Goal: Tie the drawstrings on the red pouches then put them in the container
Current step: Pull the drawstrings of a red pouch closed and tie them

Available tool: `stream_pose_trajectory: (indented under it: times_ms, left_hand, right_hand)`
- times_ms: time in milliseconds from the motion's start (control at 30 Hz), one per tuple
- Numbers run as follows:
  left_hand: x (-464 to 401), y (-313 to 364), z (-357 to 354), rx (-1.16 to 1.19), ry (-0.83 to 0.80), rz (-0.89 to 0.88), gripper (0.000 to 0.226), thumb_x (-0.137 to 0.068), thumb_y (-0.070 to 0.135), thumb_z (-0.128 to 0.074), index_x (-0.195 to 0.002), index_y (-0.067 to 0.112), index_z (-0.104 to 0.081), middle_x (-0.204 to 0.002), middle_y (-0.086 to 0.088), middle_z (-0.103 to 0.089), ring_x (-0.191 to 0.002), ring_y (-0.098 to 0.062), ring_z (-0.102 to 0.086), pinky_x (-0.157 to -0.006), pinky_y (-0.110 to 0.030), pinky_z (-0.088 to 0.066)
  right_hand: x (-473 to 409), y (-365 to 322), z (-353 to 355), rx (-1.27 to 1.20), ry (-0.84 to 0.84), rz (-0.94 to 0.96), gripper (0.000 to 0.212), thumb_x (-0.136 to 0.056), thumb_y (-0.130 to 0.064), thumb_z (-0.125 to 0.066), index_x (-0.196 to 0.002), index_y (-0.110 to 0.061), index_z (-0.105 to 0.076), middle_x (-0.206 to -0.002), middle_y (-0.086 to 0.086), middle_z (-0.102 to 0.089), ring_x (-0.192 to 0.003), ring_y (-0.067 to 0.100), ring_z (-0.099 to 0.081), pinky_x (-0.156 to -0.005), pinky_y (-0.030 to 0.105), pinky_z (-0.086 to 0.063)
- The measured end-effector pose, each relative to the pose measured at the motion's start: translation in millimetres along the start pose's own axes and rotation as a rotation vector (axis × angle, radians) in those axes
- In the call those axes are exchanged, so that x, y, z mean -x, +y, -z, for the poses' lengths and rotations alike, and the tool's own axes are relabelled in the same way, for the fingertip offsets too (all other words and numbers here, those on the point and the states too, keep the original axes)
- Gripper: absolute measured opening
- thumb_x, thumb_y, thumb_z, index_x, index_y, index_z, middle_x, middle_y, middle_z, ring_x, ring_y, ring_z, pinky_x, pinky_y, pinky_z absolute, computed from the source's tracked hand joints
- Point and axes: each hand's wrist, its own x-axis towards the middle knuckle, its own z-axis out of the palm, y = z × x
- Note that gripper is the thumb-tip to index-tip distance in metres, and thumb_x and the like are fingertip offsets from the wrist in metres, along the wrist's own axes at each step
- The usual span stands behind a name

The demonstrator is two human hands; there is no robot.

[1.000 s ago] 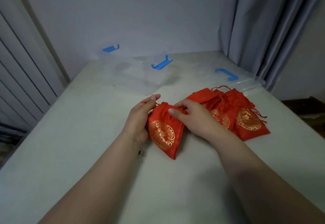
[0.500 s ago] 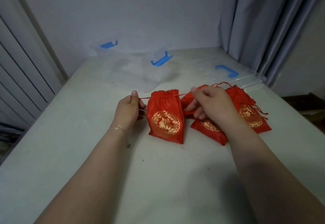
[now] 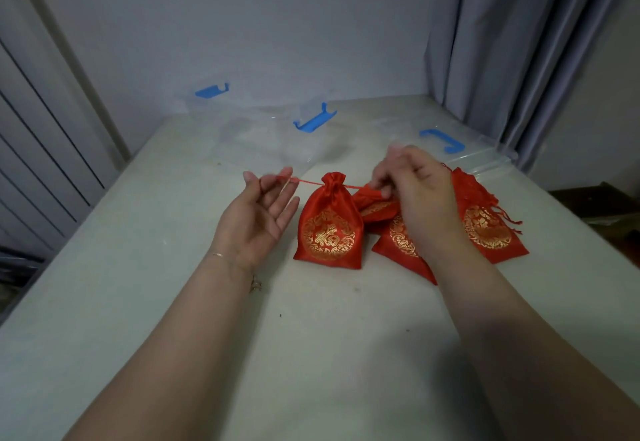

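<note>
front pouch (image 3: pixel 329 226) sits mid-table with its neck cinched, drawstring (image 3: pixel 306 182) taut from 9 to 3 o'clock. the left hand (image 3: pixel 258 214) lies palm-up, cord seemingly pinched at blurred fingertips; the right hand (image 3: pixel 412 188) pinches the other end. knot not tied; remaining pouches (image 3: pixel 485 226) wait at 3 o'clock, clear container (image 3: pixel 263 136) at 11 looks unfilled.

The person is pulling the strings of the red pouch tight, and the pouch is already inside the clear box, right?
Not quite. The head view shows the red pouch lying on the table, in front of the clear box, not inside it. Both hands are pulling its strings tight.
</note>
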Motion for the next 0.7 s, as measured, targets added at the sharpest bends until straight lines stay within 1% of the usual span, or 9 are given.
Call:
stream_pose_trajectory:
  times_ms: [100, 167, 234, 334, 400, 467, 567, 634, 701]
  left_hand:
    - [11, 8, -8, -0.037, -0.246, -0.025, 0.042, -0.095, 0.048, -0.036, -0.083, 0.022, -0.066, -0.113, -0.001, -0.068, -0.116, -0.024, -0.06, -0.091, -0.05, -0.05]
    - [17, 7, -12, -0.141, -0.346, -0.03, 0.044, -0.092, 0.049, -0.034, -0.087, 0.023, -0.07, -0.119, -0.005, -0.065, -0.122, -0.026, -0.056, -0.09, -0.056, -0.048]
    - [21, 5, -15, -0.19, -0.366, -0.025, 0.044, -0.091, 0.048, -0.034, -0.091, 0.023, -0.07, -0.12, -0.006, -0.065, -0.123, -0.025, -0.055, -0.088, -0.057, -0.049]
    - [23, 9, -18, -0.107, -0.311, 0.036, 0.042, -0.093, 0.048, -0.036, -0.093, 0.023, -0.069, -0.113, -0.005, -0.068, -0.115, -0.026, -0.061, -0.081, -0.054, -0.054]
    - [21, 14, -18, -0.083, -0.211, 0.106, 0.039, -0.095, 0.046, -0.037, -0.095, 0.02, -0.066, -0.101, -0.004, -0.071, -0.103, -0.027, -0.067, -0.074, -0.046, -0.059]
    - [15, 10, -12, -0.143, -0.073, 0.168, 0.036, -0.097, 0.04, -0.039, -0.093, 0.013, -0.063, -0.086, -0.004, -0.072, -0.085, -0.024, -0.071, -0.073, -0.038, -0.058]
    - [7, -6, -4, -0.434, 0.103, 0.108, 0.035, -0.101, 0.033, -0.037, -0.085, 0.01, -0.058, -0.076, -0.003, -0.067, -0.066, -0.014, -0.07, -0.071, -0.027, -0.056]
    - [7, -11, -2, -0.603, 0.092, -0.028, 0.033, -0.101, 0.03, -0.039, -0.083, 0.01, -0.059, -0.074, -0.003, -0.065, -0.066, -0.013, -0.068, -0.072, -0.024, -0.054]
    - [8, -9, -2, -0.745, -0.013, -0.175, 0.029, -0.099, 0.022, -0.044, -0.082, 0.006, -0.061, -0.072, -0.007, -0.064, -0.068, -0.015, -0.067, -0.074, -0.023, -0.054]
  right_hand:
    - [5, 9, -8, 0.262, -0.154, 0.022, 0.024, -0.095, -0.025, -0.053, -0.078, -0.016, -0.067, -0.067, -0.013, -0.066, -0.065, 0.0, -0.059, -0.063, 0.016, -0.048]
    - [6, 16, -9, 0.415, -0.21, 0.016, 0.021, -0.092, -0.028, -0.058, -0.082, -0.015, -0.071, -0.076, -0.006, -0.07, -0.073, 0.006, -0.063, -0.069, 0.026, -0.051]
    - [8, 15, -11, 0.487, -0.232, 0.025, 0.022, -0.09, -0.029, -0.06, -0.084, -0.012, -0.073, -0.075, 0.0, -0.069, -0.069, 0.006, -0.061, -0.069, 0.033, -0.049]
    - [12, 3, -13, 0.314, -0.217, -0.052, 0.022, -0.091, -0.022, -0.06, -0.083, -0.007, -0.073, -0.059, -0.008, -0.065, -0.05, -0.004, -0.053, -0.053, 0.014, -0.039]
    - [12, -1, -12, 0.2, -0.223, -0.145, 0.023, -0.092, -0.02, -0.059, -0.08, -0.006, -0.073, -0.058, -0.009, -0.064, -0.044, -0.004, -0.053, -0.045, 0.008, -0.036]
    - [11, 4, -12, 0.285, -0.269, -0.176, 0.025, -0.091, -0.025, -0.06, -0.074, -0.011, -0.073, -0.062, -0.004, -0.066, -0.049, 0.0, -0.055, -0.045, 0.015, -0.04]
    - [12, 18, -14, 0.649, -0.429, -0.149, 0.036, -0.09, -0.032, -0.061, -0.065, -0.006, -0.067, -0.059, 0.004, -0.061, -0.053, 0.014, -0.053, -0.056, 0.03, -0.042]
    - [14, 24, -16, 0.685, -0.48, -0.22, 0.043, -0.091, -0.034, -0.058, -0.065, -0.001, -0.058, -0.055, 0.008, -0.054, -0.045, 0.015, -0.046, -0.049, 0.03, -0.041]
    - [15, 27, -17, 0.604, -0.476, -0.319, 0.04, -0.094, -0.034, -0.054, -0.071, -0.001, -0.06, -0.059, 0.011, -0.059, -0.045, 0.018, -0.051, -0.049, 0.032, -0.047]
